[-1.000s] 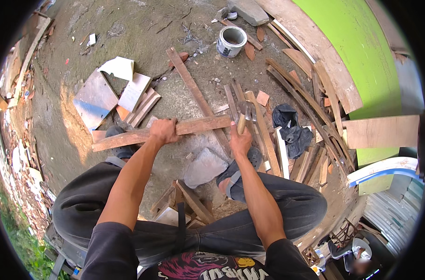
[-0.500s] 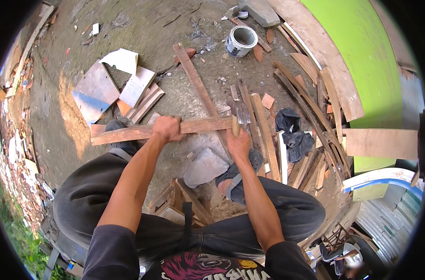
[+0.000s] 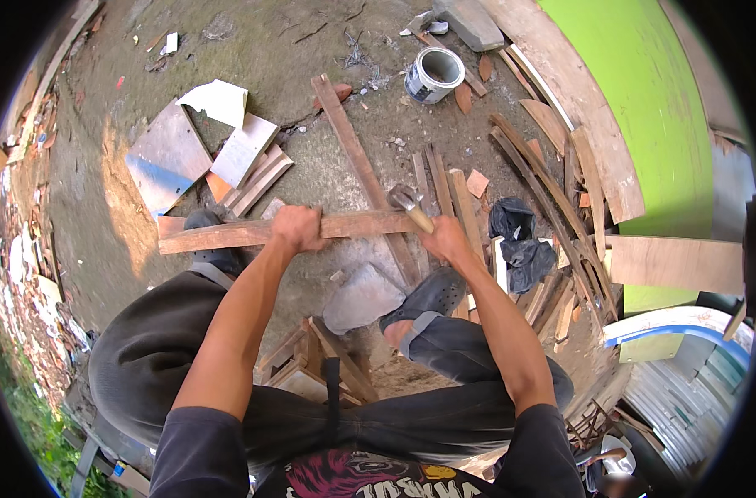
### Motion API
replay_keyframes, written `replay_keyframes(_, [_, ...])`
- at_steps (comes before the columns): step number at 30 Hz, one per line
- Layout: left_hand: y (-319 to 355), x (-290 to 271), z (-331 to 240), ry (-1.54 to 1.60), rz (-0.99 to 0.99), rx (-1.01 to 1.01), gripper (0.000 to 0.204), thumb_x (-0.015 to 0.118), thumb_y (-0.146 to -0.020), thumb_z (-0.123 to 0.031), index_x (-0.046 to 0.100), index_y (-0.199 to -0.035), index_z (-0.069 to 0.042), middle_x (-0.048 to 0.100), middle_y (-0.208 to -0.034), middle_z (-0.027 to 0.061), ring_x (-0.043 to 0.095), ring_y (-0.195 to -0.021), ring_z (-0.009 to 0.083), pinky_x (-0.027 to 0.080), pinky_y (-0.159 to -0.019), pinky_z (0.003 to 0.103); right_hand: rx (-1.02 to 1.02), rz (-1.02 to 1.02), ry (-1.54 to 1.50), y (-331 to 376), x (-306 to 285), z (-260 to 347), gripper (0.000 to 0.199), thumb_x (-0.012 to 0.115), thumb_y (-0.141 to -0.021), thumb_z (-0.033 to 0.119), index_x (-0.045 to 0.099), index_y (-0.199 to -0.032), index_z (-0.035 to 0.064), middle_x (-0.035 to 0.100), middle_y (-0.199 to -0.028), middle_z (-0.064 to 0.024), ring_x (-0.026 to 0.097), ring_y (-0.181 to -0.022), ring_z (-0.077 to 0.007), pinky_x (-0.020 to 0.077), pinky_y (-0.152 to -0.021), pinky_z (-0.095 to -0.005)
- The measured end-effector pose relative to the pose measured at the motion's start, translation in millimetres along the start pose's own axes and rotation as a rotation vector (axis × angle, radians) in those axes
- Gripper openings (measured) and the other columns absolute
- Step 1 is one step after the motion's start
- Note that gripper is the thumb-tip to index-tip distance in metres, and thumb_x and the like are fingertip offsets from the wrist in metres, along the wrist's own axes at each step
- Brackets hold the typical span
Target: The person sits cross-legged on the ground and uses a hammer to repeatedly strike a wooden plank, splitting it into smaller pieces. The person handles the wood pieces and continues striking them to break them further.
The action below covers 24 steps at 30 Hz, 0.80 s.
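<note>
My left hand (image 3: 298, 229) is closed over a long reddish-brown wooden plank (image 3: 237, 236), which lies crosswise in front of me. My right hand (image 3: 447, 240) grips the light wooden handle of a hammer (image 3: 418, 217). The hammer's metal head tilts to the left, just above the plank's right end. Beneath that end, another wooden strip (image 3: 353, 149) runs away from me on the ground. A grey stone (image 3: 364, 299) lies between my feet, nearer to me than the plank.
Several wood strips (image 3: 552, 191) and a black plastic bag (image 3: 523, 249) lie on the right. A paint can (image 3: 435, 75) stands at the far side. Cut board pieces (image 3: 172, 158) lie at left. A green panel (image 3: 652, 108) borders the right. Someone (image 3: 614, 456) is at lower right.
My right hand has moved a little to the right, with its elbow swung outward. The hammer has turned from roughly upright to leaning left. My left hand stays on the plank.
</note>
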<state>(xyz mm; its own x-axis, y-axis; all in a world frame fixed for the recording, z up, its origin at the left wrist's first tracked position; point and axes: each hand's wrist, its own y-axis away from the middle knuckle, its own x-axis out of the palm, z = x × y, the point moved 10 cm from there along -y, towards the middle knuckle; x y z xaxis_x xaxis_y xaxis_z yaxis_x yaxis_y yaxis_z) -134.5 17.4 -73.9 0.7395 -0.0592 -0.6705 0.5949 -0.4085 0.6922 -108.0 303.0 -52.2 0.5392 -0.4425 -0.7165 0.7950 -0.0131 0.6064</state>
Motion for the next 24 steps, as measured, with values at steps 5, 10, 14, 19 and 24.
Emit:
replay_keyframes(5, [7.6, 7.6, 8.5, -0.006, -0.042, -0.005, 0.059, 0.071, -0.075, -0.052, 0.062, -0.107, -0.004, 0.071, -0.092, 0.0198, 0.071, -0.085, 0.0358, 0.057, -0.077, 0.046, -0.085, -0.006, -0.097, -13.6, -55.2, 41.0, 0.031, 0.069, -0.079, 0.028, 0.073, -0.099, 0.0041, 0.068, -0.081, -0.0274, 0.069, -0.081, -0.0421, 0.0528, -0.072, -0.0476])
replay_keyframes(10, [-0.2, 7.3, 5.0, 0.002, -0.053, -0.015, 0.056, 0.072, -0.072, -0.050, 0.063, -0.103, -0.004, 0.070, -0.086, 0.0196, 0.071, -0.081, 0.0358, 0.057, -0.073, 0.047, -0.339, 0.139, 0.303, -32.1, -25.0, 2.7, 0.026, 0.069, -0.077, 0.023, 0.074, -0.096, 0.0063, 0.069, -0.083, -0.0240, 0.069, -0.082, -0.0417, 0.0544, -0.072, -0.0453])
replay_keyframes(14, [4.7, 7.8, 8.6, -0.021, -0.110, 0.003, 0.058, 0.072, -0.072, -0.051, 0.063, -0.105, -0.004, 0.070, -0.090, 0.0188, 0.071, -0.082, 0.0354, 0.057, -0.073, 0.046, -0.210, 0.195, 0.358, -58.1, -27.4, -29.9, 0.024, 0.069, -0.077, 0.021, 0.073, -0.095, 0.0066, 0.070, -0.082, -0.0221, 0.069, -0.081, -0.0422, 0.0542, -0.073, -0.0450])
replay_keyframes(19, [1.4, 9.0, 10.7, -0.014, -0.076, -0.010, 0.059, 0.072, -0.071, -0.052, 0.064, -0.106, -0.005, 0.070, -0.092, 0.0182, 0.071, -0.085, 0.0352, 0.057, -0.074, 0.046, -0.506, 0.080, -0.065, -23.8, -48.6, -6.6, 0.020, 0.068, -0.076, 0.020, 0.072, -0.090, 0.0060, 0.068, -0.079, -0.0223, 0.067, -0.078, -0.0425, 0.0531, -0.072, -0.0478])
replay_keyframes(24, [2.9, 10.6, 6.6, -0.038, -0.085, -0.019, 0.062, 0.072, -0.072, -0.054, 0.062, -0.110, -0.006, 0.070, -0.095, 0.0171, 0.070, -0.089, 0.0337, 0.056, -0.076, 0.045, -0.418, 0.247, 0.348, -42.2, -31.6, -0.9, 0.020, 0.069, -0.074, 0.021, 0.070, -0.086, 0.0059, 0.068, -0.077, -0.0225, 0.067, -0.077, -0.0422, 0.0526, -0.072, -0.0493])
